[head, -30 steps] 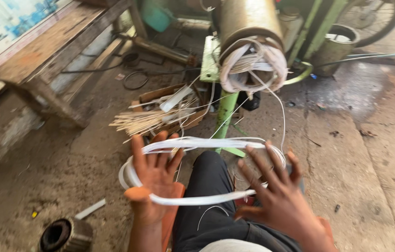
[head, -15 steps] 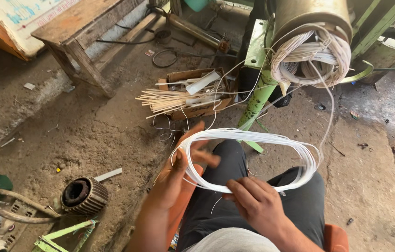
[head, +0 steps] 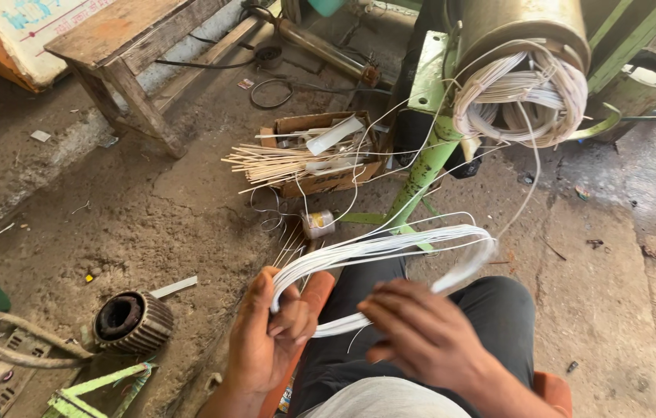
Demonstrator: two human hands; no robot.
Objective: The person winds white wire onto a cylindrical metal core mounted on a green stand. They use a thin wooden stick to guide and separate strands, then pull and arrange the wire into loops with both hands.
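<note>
A flat loop of white wire (head: 390,246) lies across my lap, made of several strands. My left hand (head: 270,333) grips the loop's left end, fingers curled around the bundle. My right hand (head: 421,333) hovers over the loop's near side with fingers bent, touching the strands near the middle. A single white strand runs from the loop up to a larger white wire coil (head: 525,97) wound on a metal drum (head: 518,27), which sits on a green stand (head: 421,174).
A cardboard box (head: 320,151) of thin pale sticks lies on the dirt floor ahead. A round ribbed metal motor core (head: 130,321) rests at lower left beside green metal pieces and hoses. A wooden bench (head: 130,46) stands at upper left. A small tin (head: 318,224) sits near the stand.
The loop has been turned and flattened, its right end swinging out to the right. My left hand has closed on its left end and my right hand has come over the near side.
</note>
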